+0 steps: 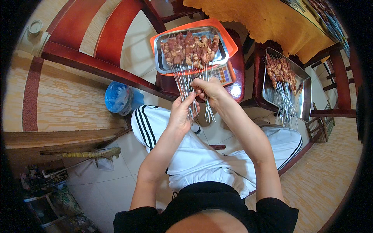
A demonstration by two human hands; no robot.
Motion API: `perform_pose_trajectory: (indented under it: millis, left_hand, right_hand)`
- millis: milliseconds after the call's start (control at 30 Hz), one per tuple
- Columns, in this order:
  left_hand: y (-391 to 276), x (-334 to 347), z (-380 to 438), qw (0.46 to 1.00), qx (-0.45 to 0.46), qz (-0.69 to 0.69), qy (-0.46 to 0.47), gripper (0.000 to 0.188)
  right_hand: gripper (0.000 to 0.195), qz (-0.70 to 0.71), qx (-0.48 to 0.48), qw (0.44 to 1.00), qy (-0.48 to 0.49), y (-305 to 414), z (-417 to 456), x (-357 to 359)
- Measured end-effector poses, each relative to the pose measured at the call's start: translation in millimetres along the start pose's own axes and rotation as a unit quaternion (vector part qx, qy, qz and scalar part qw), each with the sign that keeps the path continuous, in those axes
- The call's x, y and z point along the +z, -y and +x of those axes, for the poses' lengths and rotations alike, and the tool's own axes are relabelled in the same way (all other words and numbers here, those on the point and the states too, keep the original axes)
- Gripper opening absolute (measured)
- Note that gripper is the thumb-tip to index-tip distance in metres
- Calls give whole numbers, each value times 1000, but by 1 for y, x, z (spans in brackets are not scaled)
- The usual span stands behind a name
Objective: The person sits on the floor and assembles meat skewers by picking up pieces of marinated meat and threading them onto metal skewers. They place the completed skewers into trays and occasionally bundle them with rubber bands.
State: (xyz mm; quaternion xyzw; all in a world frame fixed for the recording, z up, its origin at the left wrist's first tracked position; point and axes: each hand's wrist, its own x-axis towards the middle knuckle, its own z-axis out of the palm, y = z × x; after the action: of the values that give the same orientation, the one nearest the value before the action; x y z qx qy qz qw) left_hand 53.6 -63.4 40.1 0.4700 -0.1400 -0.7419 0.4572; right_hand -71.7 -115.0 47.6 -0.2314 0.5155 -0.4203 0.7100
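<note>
Several metal skewers with raw meat chunks (189,49) lie on a steel tray (158,62), their bare ends pointing toward me. The tray rests on an orange-topped kitchen scale (231,45), whose keypad shows below it. My left hand (183,112) is closed around bare skewer ends left of centre. Beside it, my right hand (208,90) has its fingers curled at the skewer shafts; its fingertips meet those of my left hand, and what exactly it grips is partly hidden.
The scale stands on a dark red chair (239,84). To the right, another steel tray (304,102) holds more meat skewers (281,70) on a chair. A blue bin (116,97) with a plastic liner stands at left. An orange cloth (247,14) hangs from a table at the top.
</note>
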Motion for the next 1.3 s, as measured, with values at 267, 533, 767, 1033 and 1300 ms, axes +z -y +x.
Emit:
perform_pose_trajectory:
  millis: [267,533,767,1033,1300]
  left_hand:
    - [-1,-6,2,999,10,34,1,14]
    - [5,-5,6,999,32,29,3,12]
    - [5,-7,4,998,37,39,12,11]
    - [-1,-7,-2,999,28,24,1,16]
    - [0,-7,-1,998,48,37,0,13]
  right_hand:
    - [14,52,41,998,-17,5,4,-10]
    - [15,52,47,997,39,1,6,0]
    - [9,41,31,998,25,1,9,2]
    - [14,96,70,992,38,7,5,1]
    - [12,45,81,994,64,4,9,5]
